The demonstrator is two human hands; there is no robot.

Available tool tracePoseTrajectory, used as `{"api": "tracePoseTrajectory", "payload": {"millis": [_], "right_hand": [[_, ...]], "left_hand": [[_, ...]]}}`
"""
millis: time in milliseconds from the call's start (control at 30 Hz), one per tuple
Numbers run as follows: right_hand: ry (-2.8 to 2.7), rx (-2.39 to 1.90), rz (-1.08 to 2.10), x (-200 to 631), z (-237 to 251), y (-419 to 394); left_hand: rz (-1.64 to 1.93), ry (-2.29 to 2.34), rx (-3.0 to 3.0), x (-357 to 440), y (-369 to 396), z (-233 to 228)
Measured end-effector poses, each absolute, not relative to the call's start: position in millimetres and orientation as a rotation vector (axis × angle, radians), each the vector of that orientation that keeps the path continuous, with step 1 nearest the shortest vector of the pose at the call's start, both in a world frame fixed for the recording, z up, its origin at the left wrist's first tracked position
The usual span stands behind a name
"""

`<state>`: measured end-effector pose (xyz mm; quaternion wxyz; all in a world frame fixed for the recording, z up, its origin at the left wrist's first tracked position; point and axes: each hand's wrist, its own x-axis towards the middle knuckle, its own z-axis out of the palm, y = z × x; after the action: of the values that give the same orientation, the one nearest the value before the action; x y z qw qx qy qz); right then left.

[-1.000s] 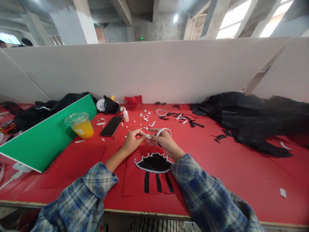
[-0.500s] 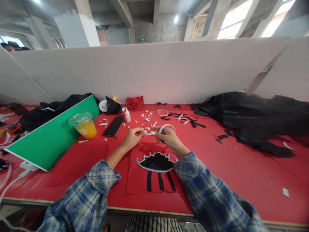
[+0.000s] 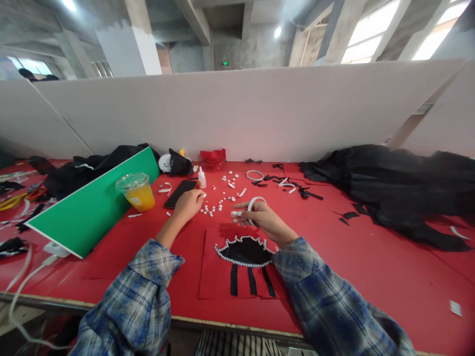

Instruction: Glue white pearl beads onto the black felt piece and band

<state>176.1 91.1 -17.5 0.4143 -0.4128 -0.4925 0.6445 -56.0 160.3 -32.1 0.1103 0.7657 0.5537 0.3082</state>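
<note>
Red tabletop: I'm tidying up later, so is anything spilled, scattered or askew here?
Yes. Loose white beads lie scattered beside the left hand, black scraps litter the far side, and the green board lies askew. The juice cup stands upright, unspilled. The right hand holds a tape roll.

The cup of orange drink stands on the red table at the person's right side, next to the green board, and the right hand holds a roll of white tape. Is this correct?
Not quite. In the head view the cup of orange drink stands at the person's left side, against the green board on the red table. The rest holds: the right hand holds the roll of white tape.
</note>
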Motion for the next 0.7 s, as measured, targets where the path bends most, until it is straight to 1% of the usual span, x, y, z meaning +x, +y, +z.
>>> {"api": "tracePoseTrajectory", "payload": {"millis": [67,200,333,467,600,700], "right_hand": [[-1.207,-1.021,1.624,175,-18,91],[-1.188,-1.034,1.615,174,-19,91],[-1.212,-1.039,1.606,175,-21,91],[-1.2,-1.01,1.592,176,-23,92],[-1.125,-1.017,1.551,177,-23,93],[-1.086,-1.028,1.504,176,-23,94]], "left_hand": [[0.82,1.573,2.355,-54,158,-32],[0.541,1.372,2.565,-45,150,-31],[0.413,1.363,2.675,-39,145,-31],[0.469,1.41,2.661,-43,147,-30],[0.625,1.718,2.584,-56,156,-32],[0.62,1.797,2.554,-63,161,-35]]}}
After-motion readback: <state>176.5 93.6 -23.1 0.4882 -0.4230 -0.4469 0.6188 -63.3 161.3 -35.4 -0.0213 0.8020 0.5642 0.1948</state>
